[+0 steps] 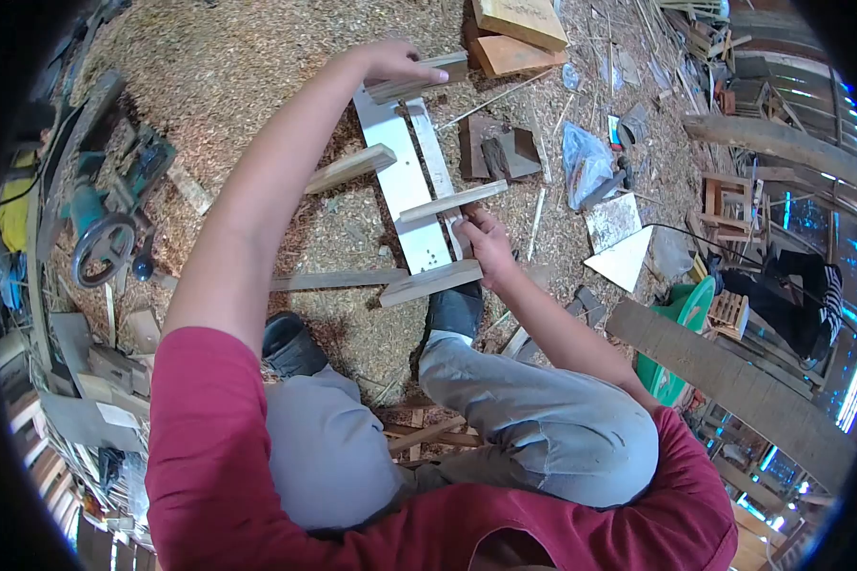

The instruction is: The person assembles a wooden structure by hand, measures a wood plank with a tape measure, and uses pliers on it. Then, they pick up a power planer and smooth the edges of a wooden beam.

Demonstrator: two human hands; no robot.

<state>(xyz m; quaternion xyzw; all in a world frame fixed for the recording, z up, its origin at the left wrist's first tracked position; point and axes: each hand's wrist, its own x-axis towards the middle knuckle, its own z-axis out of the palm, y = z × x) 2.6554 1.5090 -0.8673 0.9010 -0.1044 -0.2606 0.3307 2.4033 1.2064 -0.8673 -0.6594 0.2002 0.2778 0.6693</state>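
Note:
A wooden frame of long pale slats and short crosspieces lies in front of me on the ground. Its wide board [388, 152] looks whitish, with small dark holes near the close end. My left hand [393, 65] is closed over the far wooden crosspiece [421, 81], thumb along it and other fingers partly hidden. My right hand [487, 244] grips the narrow slat [432, 152] near its close end, just below a middle crosspiece [453, 201]. The nearest crosspiece [431, 283] sits by my shoe [456, 311]. Another wooden bar [350, 168] juts out to the left.
Wood shavings [209, 86] cover the floor. Thick wood blocks [519, 38] lie at the far end. On the left stands a green machine with a handwheel [104, 250]. To the right are a plastic bag [586, 164], a plank [733, 381] and a green basin [678, 328].

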